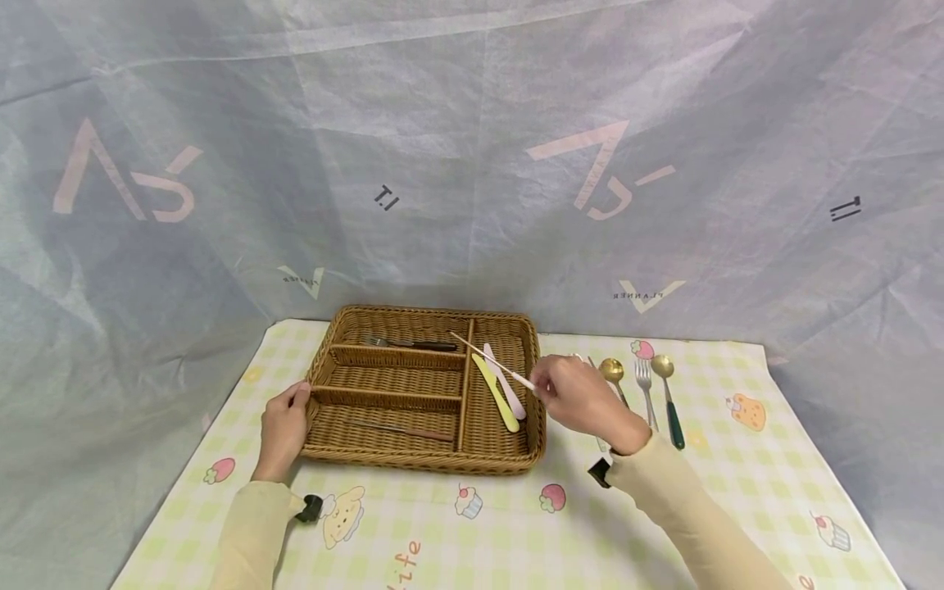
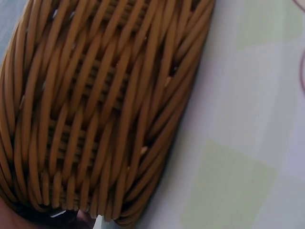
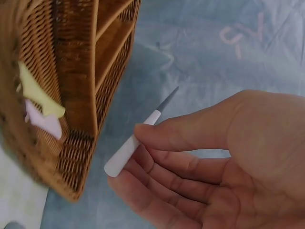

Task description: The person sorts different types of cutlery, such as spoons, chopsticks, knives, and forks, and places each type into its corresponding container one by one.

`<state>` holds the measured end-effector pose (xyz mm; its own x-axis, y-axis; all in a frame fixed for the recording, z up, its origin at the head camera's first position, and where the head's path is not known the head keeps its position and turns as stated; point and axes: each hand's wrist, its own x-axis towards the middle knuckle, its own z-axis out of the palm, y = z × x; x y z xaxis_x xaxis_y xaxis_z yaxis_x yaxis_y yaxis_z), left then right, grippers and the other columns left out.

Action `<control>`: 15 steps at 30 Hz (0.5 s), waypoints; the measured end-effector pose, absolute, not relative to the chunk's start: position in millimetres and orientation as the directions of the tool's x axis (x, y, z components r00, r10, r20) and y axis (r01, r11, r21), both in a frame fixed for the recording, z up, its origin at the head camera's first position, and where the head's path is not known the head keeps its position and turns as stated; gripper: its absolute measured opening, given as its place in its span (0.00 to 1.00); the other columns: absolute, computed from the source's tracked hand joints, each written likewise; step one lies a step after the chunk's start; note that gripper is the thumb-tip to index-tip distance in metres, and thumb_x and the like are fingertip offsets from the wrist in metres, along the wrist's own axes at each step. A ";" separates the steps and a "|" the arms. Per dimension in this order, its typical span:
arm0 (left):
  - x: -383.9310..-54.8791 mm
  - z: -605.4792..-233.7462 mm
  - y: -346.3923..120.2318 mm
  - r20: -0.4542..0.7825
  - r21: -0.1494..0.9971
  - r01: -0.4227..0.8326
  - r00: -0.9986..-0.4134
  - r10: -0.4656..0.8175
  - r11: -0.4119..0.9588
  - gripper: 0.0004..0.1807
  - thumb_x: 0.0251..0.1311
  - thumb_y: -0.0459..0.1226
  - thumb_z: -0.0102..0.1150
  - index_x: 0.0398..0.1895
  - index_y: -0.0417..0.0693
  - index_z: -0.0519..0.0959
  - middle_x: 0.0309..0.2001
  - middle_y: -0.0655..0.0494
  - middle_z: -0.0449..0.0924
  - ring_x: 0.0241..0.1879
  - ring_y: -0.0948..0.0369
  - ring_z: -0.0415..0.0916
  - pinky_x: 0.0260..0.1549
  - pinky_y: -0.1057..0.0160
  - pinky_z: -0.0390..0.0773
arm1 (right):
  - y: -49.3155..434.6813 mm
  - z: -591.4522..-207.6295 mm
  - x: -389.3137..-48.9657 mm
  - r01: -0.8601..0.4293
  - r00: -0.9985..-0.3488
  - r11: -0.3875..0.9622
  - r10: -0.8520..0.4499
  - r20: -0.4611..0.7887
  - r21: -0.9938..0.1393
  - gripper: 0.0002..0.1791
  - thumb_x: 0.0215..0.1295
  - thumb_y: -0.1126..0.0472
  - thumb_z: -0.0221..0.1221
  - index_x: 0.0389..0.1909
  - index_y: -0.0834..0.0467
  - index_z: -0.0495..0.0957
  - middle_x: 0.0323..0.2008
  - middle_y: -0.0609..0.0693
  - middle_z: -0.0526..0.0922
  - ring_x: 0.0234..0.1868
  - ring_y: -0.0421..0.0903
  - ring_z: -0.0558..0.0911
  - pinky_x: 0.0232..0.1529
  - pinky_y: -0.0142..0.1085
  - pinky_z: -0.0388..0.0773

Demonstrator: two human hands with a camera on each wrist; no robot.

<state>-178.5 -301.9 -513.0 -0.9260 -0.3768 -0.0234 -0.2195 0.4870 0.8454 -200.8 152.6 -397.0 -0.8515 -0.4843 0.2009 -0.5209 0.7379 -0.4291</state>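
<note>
My right hand (image 1: 583, 397) pinches a white-handled knife (image 3: 125, 155) between thumb and fingers, with its thin grey blade pointing away. In the head view the knife slants over the right compartment of a wicker cutlery tray (image 1: 413, 465). Below it, a yellow knife (image 1: 496, 393) and a pale pink knife (image 1: 509, 387) lie in that compartment. My left hand (image 1: 283, 430) holds the tray's left rim; its fingers are mostly hidden in the left wrist view, where the woven wall (image 2: 95, 105) fills much of the picture.
A dark-handled fork (image 1: 413, 344) lies in the tray's back left compartment, and a thin brown-handled utensil (image 1: 413, 431) in the front left one. Right of the tray are a gold spoon (image 1: 612, 370), a silver fork (image 1: 645, 381) and a green-handled spoon (image 1: 673, 410), partly behind my right arm.
</note>
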 end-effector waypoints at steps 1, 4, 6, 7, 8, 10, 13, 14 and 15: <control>-178.5 -513.3 -301.8 -0.021 0.846 -0.218 -0.926 -0.378 0.487 0.33 0.88 0.52 0.38 0.81 0.38 0.68 0.71 0.32 0.73 0.76 0.37 0.65 0.78 0.35 0.59 | 148.3 -396.4 -201.5 -0.527 -0.847 0.732 -0.497 0.191 -0.433 0.09 0.64 0.75 0.64 0.35 0.59 0.87 0.33 0.48 0.86 0.29 0.39 0.80 0.29 0.36 0.80; -178.2 -514.0 -301.8 -0.011 0.846 -0.210 -0.926 -0.379 0.489 0.33 0.88 0.53 0.38 0.80 0.40 0.69 0.42 0.34 0.83 0.52 0.38 0.79 0.75 0.35 0.65 | 133.5 -393.7 -202.2 -0.537 -0.835 0.724 -0.529 0.151 -0.433 0.09 0.66 0.75 0.62 0.35 0.59 0.86 0.33 0.47 0.85 0.28 0.39 0.79 0.29 0.36 0.79; -177.9 -514.1 -301.7 -0.008 0.845 -0.207 -0.927 -0.375 0.493 0.33 0.88 0.53 0.38 0.80 0.40 0.69 0.38 0.34 0.80 0.48 0.38 0.78 0.74 0.35 0.65 | 122.8 -392.5 -202.2 -0.553 -0.821 0.716 -0.556 0.129 -0.426 0.10 0.68 0.75 0.60 0.37 0.60 0.87 0.34 0.49 0.86 0.29 0.41 0.80 0.30 0.36 0.80; -177.7 -514.1 -301.8 -0.005 0.844 -0.205 -0.927 -0.374 0.495 0.33 0.88 0.53 0.37 0.80 0.40 0.69 0.37 0.34 0.80 0.48 0.38 0.78 0.74 0.34 0.65 | 117.4 -392.0 -202.3 -0.560 -0.814 0.712 -0.569 0.118 -0.423 0.09 0.69 0.75 0.61 0.38 0.60 0.87 0.34 0.49 0.87 0.30 0.42 0.81 0.30 0.37 0.81; -177.7 -514.0 -301.7 -0.009 0.845 -0.206 -0.928 -0.373 0.493 0.33 0.88 0.53 0.37 0.81 0.40 0.69 0.39 0.32 0.80 0.48 0.37 0.77 0.74 0.34 0.65 | 111.8 -391.9 -202.5 -0.571 -0.805 0.708 -0.582 0.114 -0.415 0.08 0.69 0.74 0.62 0.38 0.61 0.87 0.34 0.50 0.87 0.30 0.43 0.82 0.30 0.38 0.82; -177.5 -513.8 -301.3 -0.015 0.848 -0.210 -0.928 -0.373 0.487 0.34 0.88 0.54 0.37 0.81 0.41 0.68 0.45 0.25 0.77 0.54 0.33 0.74 0.76 0.34 0.62 | 101.4 -392.1 -203.3 -0.588 -0.789 0.699 -0.606 0.099 -0.406 0.08 0.68 0.75 0.62 0.40 0.62 0.88 0.36 0.51 0.88 0.31 0.43 0.83 0.33 0.38 0.84; -177.8 -514.3 -301.7 -0.019 0.851 -0.209 -0.929 -0.370 0.482 0.34 0.87 0.54 0.37 0.81 0.41 0.68 0.37 0.30 0.77 0.52 0.35 0.75 0.74 0.34 0.65 | 86.7 -392.7 -205.6 -0.610 -0.766 0.689 -0.639 0.070 -0.392 0.11 0.63 0.78 0.62 0.36 0.62 0.87 0.32 0.50 0.86 0.27 0.41 0.78 0.30 0.37 0.80; -177.8 -514.3 -301.6 -0.022 0.852 -0.211 -0.929 -0.369 0.479 0.34 0.87 0.54 0.37 0.81 0.41 0.68 0.30 0.34 0.73 0.45 0.37 0.73 0.74 0.34 0.65 | 81.6 -392.8 -206.7 -0.613 -0.761 0.690 -0.647 0.052 -0.385 0.12 0.61 0.79 0.61 0.33 0.60 0.86 0.29 0.49 0.84 0.25 0.40 0.74 0.28 0.36 0.77; -177.5 -514.3 -301.7 -0.019 0.850 -0.209 -0.929 -0.369 0.483 0.34 0.87 0.54 0.37 0.81 0.41 0.68 0.28 0.38 0.73 0.42 0.40 0.73 0.73 0.33 0.66 | 76.6 -392.9 -207.7 -0.617 -0.755 0.692 -0.654 0.037 -0.375 0.14 0.59 0.80 0.60 0.31 0.59 0.85 0.27 0.47 0.82 0.23 0.39 0.70 0.27 0.35 0.73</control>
